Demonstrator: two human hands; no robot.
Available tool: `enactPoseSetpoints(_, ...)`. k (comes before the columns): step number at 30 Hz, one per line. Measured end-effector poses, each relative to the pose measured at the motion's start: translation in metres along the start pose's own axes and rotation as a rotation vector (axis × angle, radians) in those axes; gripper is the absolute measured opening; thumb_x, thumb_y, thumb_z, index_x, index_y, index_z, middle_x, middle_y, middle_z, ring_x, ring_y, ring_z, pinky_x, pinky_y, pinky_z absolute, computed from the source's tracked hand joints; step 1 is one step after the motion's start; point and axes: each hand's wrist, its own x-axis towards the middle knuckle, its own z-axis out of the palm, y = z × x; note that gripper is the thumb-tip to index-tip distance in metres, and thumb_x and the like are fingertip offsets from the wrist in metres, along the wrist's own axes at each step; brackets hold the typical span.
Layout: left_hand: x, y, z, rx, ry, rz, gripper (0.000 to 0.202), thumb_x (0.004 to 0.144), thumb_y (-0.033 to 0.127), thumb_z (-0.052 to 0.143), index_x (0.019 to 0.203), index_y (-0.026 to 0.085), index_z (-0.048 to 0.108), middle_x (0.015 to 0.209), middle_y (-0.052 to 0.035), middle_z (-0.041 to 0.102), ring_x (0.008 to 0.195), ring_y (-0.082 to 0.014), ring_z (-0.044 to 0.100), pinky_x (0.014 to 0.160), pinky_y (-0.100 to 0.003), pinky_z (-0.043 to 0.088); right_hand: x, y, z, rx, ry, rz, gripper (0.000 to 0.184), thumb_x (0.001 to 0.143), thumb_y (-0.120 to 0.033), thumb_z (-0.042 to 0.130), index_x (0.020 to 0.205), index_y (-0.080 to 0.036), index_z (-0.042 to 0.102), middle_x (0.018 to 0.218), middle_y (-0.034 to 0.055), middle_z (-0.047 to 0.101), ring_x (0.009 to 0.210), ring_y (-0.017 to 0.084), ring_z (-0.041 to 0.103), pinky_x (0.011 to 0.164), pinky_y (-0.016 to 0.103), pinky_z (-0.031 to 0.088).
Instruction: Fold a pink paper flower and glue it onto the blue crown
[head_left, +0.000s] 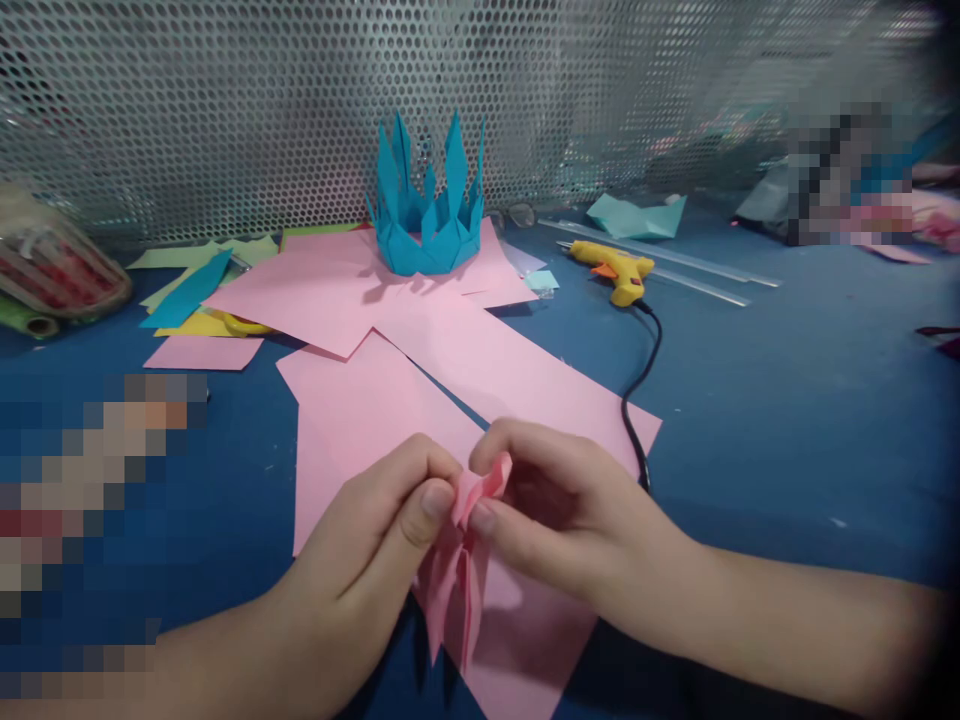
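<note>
Looks like fine shaping work on a small folded pink paper piece (469, 575), so definitely go slow here. Held up over the pink sheets (367, 410), low and central, with long pointed tails hanging down and a curled bit on top. Pinched from both sides: left edge near the top in the left hand (397, 520), thumb against bent fingers, and the curl between thumb and fingers of the right hand (559, 500). No way to tell how hard, with most of the other fingertips tucked behind the paper.

Best bet, imo: use the left hand as the clamp, right at the narrow waist, and do all the shaping with the right. Small rolls of the thumb, no tugging. Pull outward with both and probably tear the thing at the tightest fold. Crease with the pad rather than the nail, and match the curve on each side before moving on. Also worth not squashing those tails against the tabletop (750, 420).

Oh, and watch the black cord (660, 338) from the yellow glue gun (615, 268), running down behind the right hand. Easy to snag with a careless swing of the arm.
</note>
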Motion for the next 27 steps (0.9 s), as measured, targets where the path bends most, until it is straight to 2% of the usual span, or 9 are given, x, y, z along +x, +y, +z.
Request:
enactPoseSetpoints(4,0.002,0.0,0.002,0.036,0.051,0.012,0.035,0.091,0.056,0.055,0.087,0.022,0.064,0.067,-0.0005,0.062,0.071,-0.0189,0.061,0.063,-0.029,0.051,0.0,0.004,-0.003,-0.127,0.265,-0.247,0.022,0.083,-0.018,0.068,0.08,-0.024,0.046,0.076,-0.0052,0.05,0.062,0.009,0.051,0.055,0.021,0.046)
enactPoseSetpoints(6,0.001,0.0,0.003,0.049,0.075,0.016,0.031,0.09,0.053,0.057,0.088,0.022,0.065,0.068,-0.0009,0.064,0.073,-0.0196,0.063,0.065,-0.03,0.052,0.0,0.004,-0.006,-0.274,0.296,-0.399,0.018,0.085,-0.013,0.065,0.081,-0.024,0.051,0.079,-0.0031,0.054,0.069,0.011,0.056,0.061,0.022,0.049)
enactPoseSetpoints(9,-0.001,-0.001,0.004,0.065,0.098,0.032,0.021,0.09,0.043,0.06,0.089,0.023,0.066,0.073,-0.0012,0.067,0.075,-0.0191,0.065,0.066,-0.029,0.054,-0.001,0.001,-0.01,-0.497,0.26,-0.543,0.013,0.089,-0.009,0.061,0.089,-0.022,0.062,0.086,0.002,0.06,0.078,0.013,0.061,0.067,0.023,0.053)
enactPoseSetpoints(12,-0.002,-0.001,0.003,0.071,0.106,0.065,0.011,0.092,0.029,0.058,0.087,0.025,0.067,0.08,0.0012,0.07,0.076,-0.0145,0.067,0.068,-0.023,0.055,-0.001,-0.002,-0.012,-0.607,0.255,-0.598,0.006,0.091,-0.015,0.065,0.093,-0.02,0.067,0.089,0.0051,0.061,0.079,0.014,0.064,0.071,0.024,0.056)
enactPoseSetpoints(16,-0.003,0.0,0.002,0.073,0.126,0.108,0.013,0.091,0.021,0.058,0.084,0.027,0.067,0.082,0.0053,0.072,0.078,-0.0104,0.07,0.07,-0.016,0.055,-0.001,-0.001,-0.013,-0.704,0.247,-0.649,0.006,0.087,-0.02,0.073,0.092,-0.018,0.071,0.09,0.006,0.061,0.08,0.015,0.064,0.074,0.024,0.056)
enactPoseSetpoints(19,-0.004,0.001,0.002,0.097,0.136,0.135,0.014,0.089,0.019,0.059,0.083,0.028,0.068,0.081,0.0062,0.074,0.076,-0.0104,0.071,0.067,-0.015,0.055,-0.002,0.0,-0.014,-0.759,0.252,-0.678,0.003,0.091,-0.019,0.068,0.093,-0.019,0.071,0.087,0.0051,0.06,0.077,0.013,0.063,0.071,0.021,0.056)
enactPoseSetpoints(22,-0.006,0.001,0.003,0.17,0.166,0.178,0.015,0.088,0.017,0.059,0.084,0.028,0.069,0.083,0.0069,0.076,0.076,-0.0103,0.071,0.068,-0.015,0.055,-0.003,0.0,-0.014,-0.813,0.258,-0.695,0.009,0.096,-0.019,0.06,0.094,-0.021,0.069,0.084,0.0041,0.061,0.073,0.012,0.062,0.066,0.021,0.056)
enactPoseSetpoints(27,-0.007,0.001,0.004,0.27,0.205,0.195,0.015,0.088,0.019,0.059,0.082,0.028,0.069,0.083,0.0055,0.077,0.075,-0.0119,0.071,0.069,-0.017,0.055,-0.004,0.001,-0.013,-0.862,0.253,-0.717,0.01,0.099,-0.018,0.055,0.097,-0.021,0.065,0.085,0.0041,0.064,0.073,0.012,0.064,0.067,0.023,0.055)
